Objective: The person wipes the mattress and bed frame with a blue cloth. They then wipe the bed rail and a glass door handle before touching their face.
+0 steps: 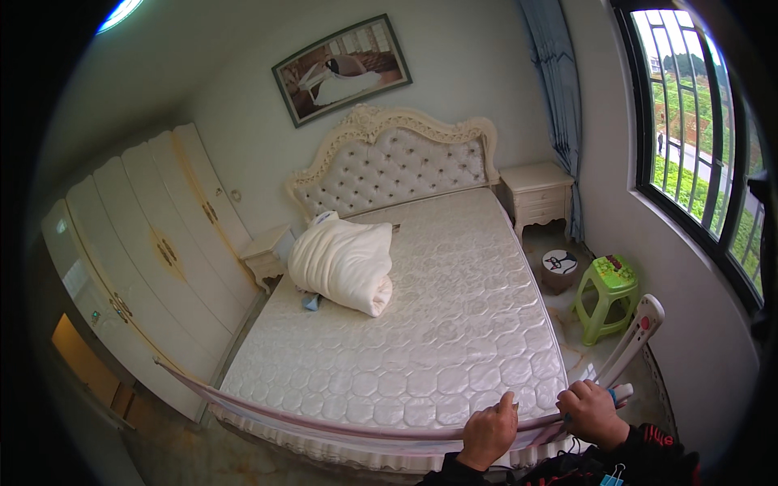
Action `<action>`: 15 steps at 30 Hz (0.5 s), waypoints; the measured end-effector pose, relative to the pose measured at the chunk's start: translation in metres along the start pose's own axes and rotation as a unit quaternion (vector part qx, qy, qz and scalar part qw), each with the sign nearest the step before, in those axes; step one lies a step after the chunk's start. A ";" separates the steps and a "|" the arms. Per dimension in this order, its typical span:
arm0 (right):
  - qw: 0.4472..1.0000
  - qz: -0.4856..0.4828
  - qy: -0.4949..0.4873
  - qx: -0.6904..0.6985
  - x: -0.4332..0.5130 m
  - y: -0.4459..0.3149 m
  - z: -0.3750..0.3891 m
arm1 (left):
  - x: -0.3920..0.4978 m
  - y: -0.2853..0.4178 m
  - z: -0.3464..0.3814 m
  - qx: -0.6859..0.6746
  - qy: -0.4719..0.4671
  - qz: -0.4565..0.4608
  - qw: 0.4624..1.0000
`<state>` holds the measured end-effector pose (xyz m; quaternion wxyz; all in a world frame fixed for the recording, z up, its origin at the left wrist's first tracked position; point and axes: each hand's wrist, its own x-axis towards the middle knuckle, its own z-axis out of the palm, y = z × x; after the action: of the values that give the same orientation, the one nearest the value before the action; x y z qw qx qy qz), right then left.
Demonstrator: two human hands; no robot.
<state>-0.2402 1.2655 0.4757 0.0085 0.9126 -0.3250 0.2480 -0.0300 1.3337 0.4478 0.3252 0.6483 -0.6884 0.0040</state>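
A bed guard rail (340, 430) with a mauve top tube and pale fabric below runs along the foot of the bed. My left hand (488, 432) is closed around its top tube near the right end, thumb raised. Further right, my right hand (591, 413) grips the rail's end, where a white end piece (623, 393) and a bit of blue-green stick out past the fingers. Behind that hand a white plastic post (632, 337) with a red button leans up to the right. The bare quilted mattress (450, 340) lies beyond both hands.
A rolled cream quilt (343, 261) rests on the mattress before the tufted headboard (395, 167). Nightstands (538, 188) flank the bed. On the right floor are a green plastic stool (608, 297) and a round stool (558, 273). A wardrobe (152, 255) lines the left wall.
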 end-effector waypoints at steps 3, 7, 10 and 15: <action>0.994 -0.030 0.017 0.105 0.006 -0.011 0.005 | -0.005 -0.013 -0.015 -0.110 -0.049 -0.001 0.993; 0.991 -0.029 0.038 0.127 0.020 -0.039 0.022 | -0.018 -0.055 -0.050 -0.081 0.009 -0.032 0.996; 0.985 -0.057 0.021 0.160 0.032 -0.060 0.029 | -0.030 -0.083 -0.067 0.039 0.020 -0.096 0.994; 0.966 -0.139 -0.009 0.218 0.055 -0.091 0.043 | -0.036 -0.093 -0.058 0.107 0.075 -0.078 0.988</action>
<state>-0.1297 1.2975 0.4762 -0.1589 0.9309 -0.1334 0.3005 0.0771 1.3761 0.4388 0.3040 0.7291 -0.6049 0.1010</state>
